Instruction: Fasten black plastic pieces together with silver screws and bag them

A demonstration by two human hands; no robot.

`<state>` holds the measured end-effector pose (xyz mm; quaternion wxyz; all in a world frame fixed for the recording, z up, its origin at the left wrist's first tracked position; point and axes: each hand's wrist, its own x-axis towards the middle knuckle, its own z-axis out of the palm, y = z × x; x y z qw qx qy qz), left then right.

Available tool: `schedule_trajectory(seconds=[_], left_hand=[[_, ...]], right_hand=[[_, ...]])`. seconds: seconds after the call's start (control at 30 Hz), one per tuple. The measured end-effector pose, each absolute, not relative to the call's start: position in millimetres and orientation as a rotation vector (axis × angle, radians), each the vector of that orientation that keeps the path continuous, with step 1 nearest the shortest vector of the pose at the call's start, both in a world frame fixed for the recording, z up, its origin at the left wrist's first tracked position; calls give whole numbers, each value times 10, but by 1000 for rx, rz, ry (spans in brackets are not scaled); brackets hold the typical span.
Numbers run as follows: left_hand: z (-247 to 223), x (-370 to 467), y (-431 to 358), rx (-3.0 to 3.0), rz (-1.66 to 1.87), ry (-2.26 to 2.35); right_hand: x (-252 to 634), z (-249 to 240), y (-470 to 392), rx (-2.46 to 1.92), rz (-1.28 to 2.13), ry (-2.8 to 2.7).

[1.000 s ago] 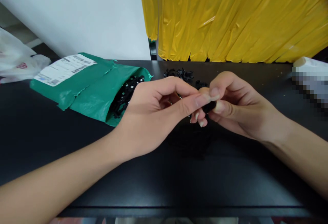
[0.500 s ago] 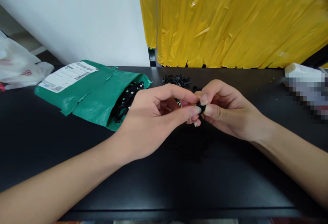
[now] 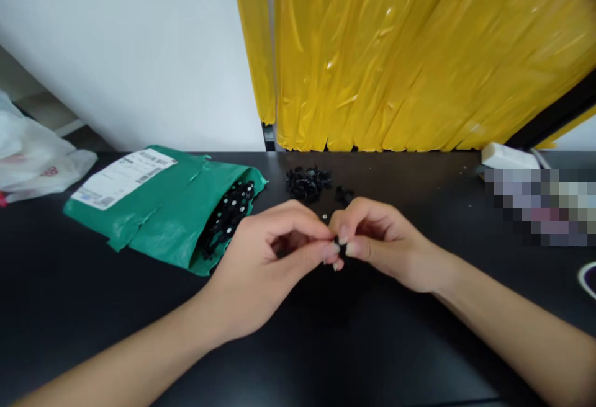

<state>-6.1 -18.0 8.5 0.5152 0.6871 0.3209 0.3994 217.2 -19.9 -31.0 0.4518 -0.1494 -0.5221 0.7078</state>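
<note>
Pinched between the fingertips of both hands is a small black piece (image 3: pixel 342 245), mostly covered, so its kind cannot be made out. My left hand (image 3: pixel 254 264) grips it from the left with thumb and fingers. From the other side, the thumb and index finger of my right hand (image 3: pixel 395 245) close on it. Left of my left hand lies a torn-open green mailing bag (image 3: pixel 162 214), its mouth facing right. Inside show black pieces with shiny round dots (image 3: pixel 230 211). Beyond the hands sits a pile of small black pieces (image 3: pixel 307 182), with a smaller black cluster (image 3: pixel 344 194) beside it.
A black table (image 3: pixel 261 363) lies under everything. Behind it stand a white panel (image 3: pixel 153 53) and yellow plastic sheeting (image 3: pixel 395 53). A white plastic bag (image 3: pixel 41 152) is at the far left. At the right are a white block (image 3: pixel 507 156) and a blurred-out area.
The view has tilted up and shifted right, so everything appears lower and the right side shows more. Both hands keep their pinch on the small black piece.
</note>
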Motion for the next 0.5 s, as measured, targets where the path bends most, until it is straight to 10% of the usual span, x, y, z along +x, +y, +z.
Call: schedule_trajectory(seconds=[0.5], left_hand=[[107,-190,-134,1752,807,832]], right_hand=[[1984,-518,-197,-406,1813,-1148]])
